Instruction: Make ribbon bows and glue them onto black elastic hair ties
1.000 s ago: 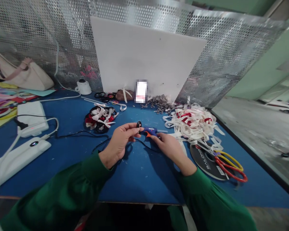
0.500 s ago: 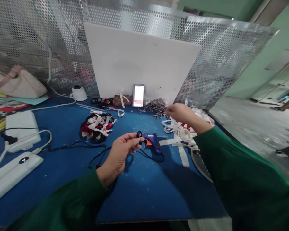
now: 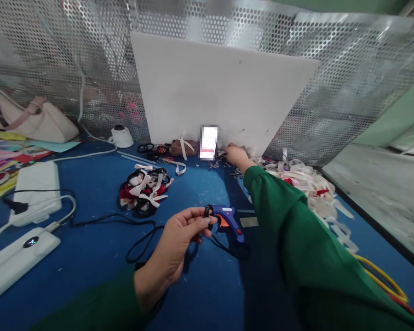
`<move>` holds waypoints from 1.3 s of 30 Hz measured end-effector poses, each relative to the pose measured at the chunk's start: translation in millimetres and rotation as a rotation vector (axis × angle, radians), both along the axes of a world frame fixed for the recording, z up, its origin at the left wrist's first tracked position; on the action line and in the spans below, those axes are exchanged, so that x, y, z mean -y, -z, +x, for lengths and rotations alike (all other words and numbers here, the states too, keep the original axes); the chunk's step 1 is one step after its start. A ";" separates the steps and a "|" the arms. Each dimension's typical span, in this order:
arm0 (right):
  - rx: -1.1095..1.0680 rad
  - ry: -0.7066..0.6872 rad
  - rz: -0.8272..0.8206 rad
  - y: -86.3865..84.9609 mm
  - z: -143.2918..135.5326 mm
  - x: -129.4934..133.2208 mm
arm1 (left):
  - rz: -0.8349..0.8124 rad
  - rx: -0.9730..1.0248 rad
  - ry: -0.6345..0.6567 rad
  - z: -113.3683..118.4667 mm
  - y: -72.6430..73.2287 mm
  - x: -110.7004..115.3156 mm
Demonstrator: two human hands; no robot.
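Note:
Near the table's middle, my left hand [image 3: 179, 236] is closed, pinching a black hair tie [image 3: 209, 216] between thumb and fingers. Just behind it, a blue glue gun [image 3: 232, 225] with an orange trigger lies on the table. My right hand [image 3: 236, 155] reaches to the back, its fingers curled down into a heap of small greyish bows [image 3: 221, 155]. The fingertips are partly hidden, so what they grip is unclear. Left of centre lies a pile of black hair ties with white and red bows [image 3: 145, 188].
A lit phone [image 3: 209, 142] leans against a white board [image 3: 217, 87]. White ribbons [image 3: 307, 184] heap at the right, beside my sleeve. On the left are a white power strip [image 3: 37, 193], a white power bank [image 3: 20, 257], cables and a handbag [image 3: 51, 122].
My right hand has moved left and down from above the bow heap's right side into it. The left hand keeps its hold on the hair tie. The view has shifted somewhat.

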State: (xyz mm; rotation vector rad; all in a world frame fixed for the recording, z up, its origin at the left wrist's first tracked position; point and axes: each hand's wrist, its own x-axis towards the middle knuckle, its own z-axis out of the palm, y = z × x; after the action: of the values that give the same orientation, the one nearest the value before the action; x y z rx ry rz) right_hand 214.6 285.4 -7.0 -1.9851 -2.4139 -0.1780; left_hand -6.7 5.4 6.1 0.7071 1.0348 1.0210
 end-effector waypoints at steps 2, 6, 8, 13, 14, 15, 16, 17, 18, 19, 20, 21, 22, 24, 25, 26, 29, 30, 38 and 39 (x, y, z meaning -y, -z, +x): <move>-0.010 0.003 0.003 6.5 -4.7 -11.1 | -0.005 0.010 0.006 0.0 1.0 -0.2; -0.041 0.036 0.004 16.3 -10.5 -28.2 | -0.013 -0.002 0.015 0.1 2.8 -0.6; -0.069 0.052 0.018 20.1 -11.2 -31.8 | -0.016 -0.010 0.012 -0.3 2.6 -1.0; -0.173 0.075 0.100 24.4 -6.7 -24.0 | -0.015 -0.003 -0.006 -1.6 -0.5 -1.2; -0.203 0.088 0.119 23.5 -5.3 -20.5 | -0.013 -0.005 -0.005 -1.5 -0.8 -0.9; -0.240 0.105 0.135 21.6 -4.0 -16.5 | -0.008 -0.008 -0.004 -1.4 -1.0 -0.6; -0.282 0.125 0.148 18.7 -3.0 -12.1 | -0.002 -0.011 -0.003 -1.2 -0.9 -0.2; -0.331 0.144 0.156 14.8 -2.2 -7.1 | 0.006 -0.013 -0.002 -1.0 -0.8 0.1; -0.387 0.161 0.160 10.0 -1.8 -1.4 | 0.014 -0.014 -0.002 -0.9 -0.5 0.5; -0.449 0.173 0.159 4.5 -1.9 5.3 | 0.023 -0.013 -0.002 -0.8 -0.3 0.7; -0.518 0.177 0.152 -1.5 -2.5 13.2 | 0.034 -0.010 -0.002 -0.8 0.0 0.8; -0.592 0.174 0.141 -7.8 -3.5 22.7 | 0.044 -0.005 -0.003 -0.9 0.1 0.7; -0.670 0.163 0.125 -14.1 -4.9 34.0 | 0.055 0.001 -0.004 -1.1 0.1 0.5; -0.829 0.122 0.082 -25.3 -8.0 63.0 | 0.073 0.016 -0.008 -1.5 0.0 -0.4; -0.903 0.094 0.055 -29.9 -9.4 80.7 | 0.079 0.021 -0.013 -1.6 -0.1 -0.8; -0.971 0.071 0.031 -33.6 -10.7 100.3 | 0.086 0.026 -0.018 -1.5 -0.2 -1.2; -1.343 -0.031 -0.090 -38.8 -14.8 166.3 | 0.132 0.029 -0.027 -0.4 0.1 -1.0; -1.510 -0.058 -0.161 -38.8 -16.9 188.4 | 0.156 0.025 -0.027 0.2 0.5 -0.5; -1.853 -0.026 -0.269 -25.5 -38.6 284.3 | 0.394 -0.100 0.023 5.9 3.9 5.7; -1.837 -0.045 -0.248 -23.5 -39.5 286.3 | 0.410 -0.113 0.022 6.7 4.0 6.2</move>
State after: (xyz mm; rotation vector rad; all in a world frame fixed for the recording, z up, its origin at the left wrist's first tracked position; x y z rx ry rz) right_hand 175.1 -0.9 16.5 -0.9742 -1.1295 1.3053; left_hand 0.0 -0.8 2.1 1.1181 0.9192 1.2000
